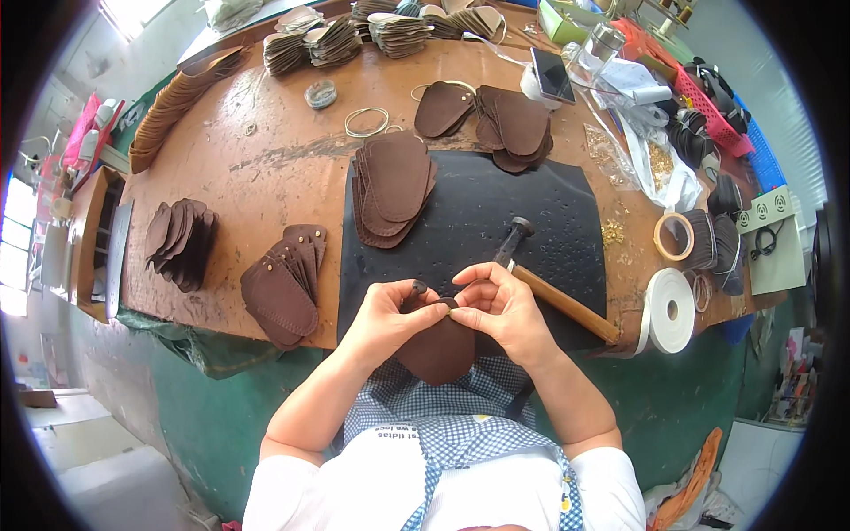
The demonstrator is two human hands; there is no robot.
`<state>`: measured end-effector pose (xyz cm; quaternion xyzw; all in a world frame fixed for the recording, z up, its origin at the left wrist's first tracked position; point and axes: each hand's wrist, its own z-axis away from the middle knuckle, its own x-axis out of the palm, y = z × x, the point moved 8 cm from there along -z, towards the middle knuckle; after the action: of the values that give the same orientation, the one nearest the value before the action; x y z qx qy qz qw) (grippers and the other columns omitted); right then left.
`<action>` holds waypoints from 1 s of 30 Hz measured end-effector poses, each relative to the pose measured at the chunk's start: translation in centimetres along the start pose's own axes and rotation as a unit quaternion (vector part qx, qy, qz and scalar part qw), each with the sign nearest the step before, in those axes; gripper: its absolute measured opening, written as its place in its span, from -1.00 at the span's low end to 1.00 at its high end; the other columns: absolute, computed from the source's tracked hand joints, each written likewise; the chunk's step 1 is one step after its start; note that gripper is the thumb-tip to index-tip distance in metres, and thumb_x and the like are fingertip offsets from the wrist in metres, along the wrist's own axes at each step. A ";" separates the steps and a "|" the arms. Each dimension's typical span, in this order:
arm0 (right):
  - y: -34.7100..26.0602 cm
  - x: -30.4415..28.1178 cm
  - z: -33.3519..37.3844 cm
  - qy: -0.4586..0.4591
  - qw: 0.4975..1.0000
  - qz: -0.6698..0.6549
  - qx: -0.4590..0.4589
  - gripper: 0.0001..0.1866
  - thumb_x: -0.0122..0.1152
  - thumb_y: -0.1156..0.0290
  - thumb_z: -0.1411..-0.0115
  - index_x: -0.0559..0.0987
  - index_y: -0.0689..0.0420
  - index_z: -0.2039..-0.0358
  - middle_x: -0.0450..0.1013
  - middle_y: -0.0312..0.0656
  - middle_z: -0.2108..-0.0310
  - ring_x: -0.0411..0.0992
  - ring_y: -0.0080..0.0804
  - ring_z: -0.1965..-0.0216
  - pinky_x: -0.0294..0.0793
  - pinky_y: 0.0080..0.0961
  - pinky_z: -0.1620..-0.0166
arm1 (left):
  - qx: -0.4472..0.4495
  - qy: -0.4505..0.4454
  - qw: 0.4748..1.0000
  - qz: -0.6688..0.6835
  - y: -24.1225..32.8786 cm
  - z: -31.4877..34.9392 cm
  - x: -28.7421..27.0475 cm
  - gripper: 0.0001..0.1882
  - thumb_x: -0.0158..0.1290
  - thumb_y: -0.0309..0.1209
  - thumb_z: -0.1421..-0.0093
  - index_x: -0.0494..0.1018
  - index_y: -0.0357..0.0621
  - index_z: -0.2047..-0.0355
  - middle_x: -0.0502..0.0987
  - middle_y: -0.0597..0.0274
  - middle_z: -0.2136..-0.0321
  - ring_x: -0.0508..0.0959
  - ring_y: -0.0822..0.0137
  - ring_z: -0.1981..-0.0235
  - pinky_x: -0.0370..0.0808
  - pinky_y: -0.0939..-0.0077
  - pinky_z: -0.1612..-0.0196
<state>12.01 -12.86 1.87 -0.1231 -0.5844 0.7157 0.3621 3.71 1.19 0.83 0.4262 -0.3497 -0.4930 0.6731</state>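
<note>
Evidently the brown leather piece is at the near edge of the black mat, before the checked apron; the left hand and right hand pinch its upper end between thumbs and fingertips; the step looks like fine fitting there; the next move probably calls for steady alignment; beyond lie the hammer and stacked brown pieces.

At the near edge of the black mat, the left hand and the right hand partly hide the top of a brown leather piece, and whatever they pinch is too small to identify. Gold bits right of the mat are too tiny to tell apart.
</note>
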 end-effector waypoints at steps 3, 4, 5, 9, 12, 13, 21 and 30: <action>0.0 0.0 0.1 -0.003 0.999 -0.033 0.005 -0.56 0.42 0.60 -0.17 0.45 0.20 -0.03 0.52 -0.31 0.26 0.51 -0.64 0.19 0.54 -0.67 0.02 | -0.018 -0.009 0.999 0.046 -0.1 0.3 0.1 -0.84 0.30 -0.44 -0.20 0.61 -0.26 0.28 0.61 0.36 0.43 0.53 0.61 0.45 0.47 0.72 0.37; 0.2 -0.1 0.1 -0.002 0.999 -0.043 0.004 -0.56 0.41 0.60 -0.17 0.45 0.20 -0.03 0.53 -0.30 0.26 0.51 -0.64 0.19 0.54 -0.67 0.03 | -0.029 -0.017 0.996 0.079 -0.2 0.4 0.2 -0.83 0.30 -0.44 -0.19 0.60 -0.27 0.27 0.61 0.36 0.42 0.54 0.60 0.44 0.49 0.71 0.36; 0.3 -0.2 0.1 -0.001 0.999 -0.054 0.003 -0.56 0.41 0.60 -0.17 0.45 0.20 -0.03 0.53 -0.30 0.27 0.52 -0.64 0.19 0.54 -0.67 0.03 | -0.029 -0.018 0.996 0.078 -0.3 0.3 0.2 -0.83 0.30 -0.44 -0.19 0.60 -0.27 0.27 0.61 0.36 0.42 0.54 0.60 0.44 0.49 0.71 0.36; 0.3 -0.1 0.1 -0.005 0.998 -0.055 0.003 -0.56 0.40 0.61 -0.17 0.45 0.19 -0.04 0.54 -0.30 0.27 0.52 -0.64 0.20 0.55 -0.67 0.04 | -0.003 -0.018 0.999 0.048 0.2 0.5 0.3 -0.82 0.31 -0.46 -0.18 0.60 -0.28 0.26 0.62 0.34 0.40 0.56 0.58 0.42 0.51 0.71 0.33; 0.4 0.0 0.0 -0.012 0.998 -0.054 -0.004 -0.56 0.40 0.61 -0.17 0.45 0.19 -0.04 0.54 -0.29 0.27 0.52 -0.64 0.20 0.55 -0.66 0.04 | -0.002 -0.012 0.999 0.035 -0.1 0.3 0.1 -0.82 0.31 -0.46 -0.17 0.60 -0.28 0.26 0.62 0.34 0.41 0.56 0.58 0.40 0.51 0.71 0.31; 0.2 0.1 0.0 -0.010 0.999 -0.036 -0.007 -0.56 0.40 0.62 -0.17 0.45 0.19 -0.04 0.54 -0.30 0.27 0.52 -0.64 0.20 0.55 -0.66 0.03 | 0.005 -0.012 0.999 0.035 -0.1 0.3 0.0 -0.82 0.31 -0.46 -0.17 0.61 -0.28 0.26 0.62 0.34 0.41 0.56 0.58 0.39 0.51 0.71 0.30; 0.1 -0.7 0.4 -0.006 1.000 0.021 -0.012 -0.55 0.37 0.65 -0.16 0.44 0.14 -0.04 0.53 -0.32 0.28 0.51 -0.63 0.19 0.53 -0.60 0.02 | 0.081 -0.004 0.989 -0.126 2.8 0.3 1.2 -0.85 0.27 -0.45 -0.12 0.57 -0.29 0.39 0.56 0.43 0.49 0.46 0.63 0.40 0.43 0.65 0.34; -1.5 0.6 0.9 -0.093 0.990 0.107 -0.023 -0.44 0.37 0.62 -0.19 0.34 0.17 -0.15 0.52 -0.30 0.29 0.50 -0.63 0.22 0.52 -0.60 0.09 | 0.072 -0.030 0.991 -0.108 2.5 0.6 0.8 -0.88 0.28 -0.55 -0.03 0.53 -0.26 0.48 0.48 0.45 0.56 0.41 0.63 0.49 0.30 0.70 0.43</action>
<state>11.58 -13.05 3.65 -0.1268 -0.6153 0.7449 0.2246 4.32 0.61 3.35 0.4940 -0.3566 -0.5485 0.5727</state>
